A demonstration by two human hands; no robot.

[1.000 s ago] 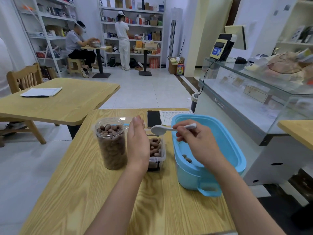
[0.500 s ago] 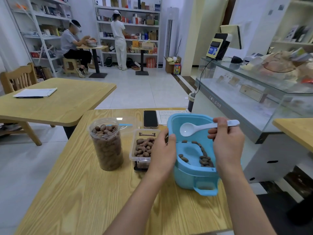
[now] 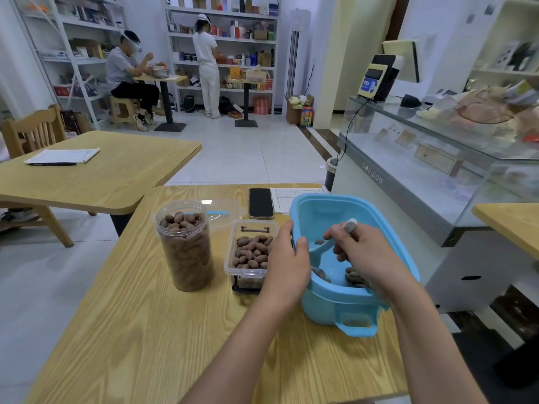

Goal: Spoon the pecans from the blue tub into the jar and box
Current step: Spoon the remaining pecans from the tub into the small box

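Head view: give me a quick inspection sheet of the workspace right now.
Surface: wooden table.
Job's things: jar full of pecans; box part filled; blue tub with a few pecans left.
Clutter: phone, paper, clear lid.
Hands: left hand grips the tub's rim; right hand holds a spoon inside the tub.
Cables: one down the counter.
Surroundings: shop shelves, two people.

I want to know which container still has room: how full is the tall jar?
Nearly full. The jar stands upright with no lid on, and pecans are heaped up to its rim.
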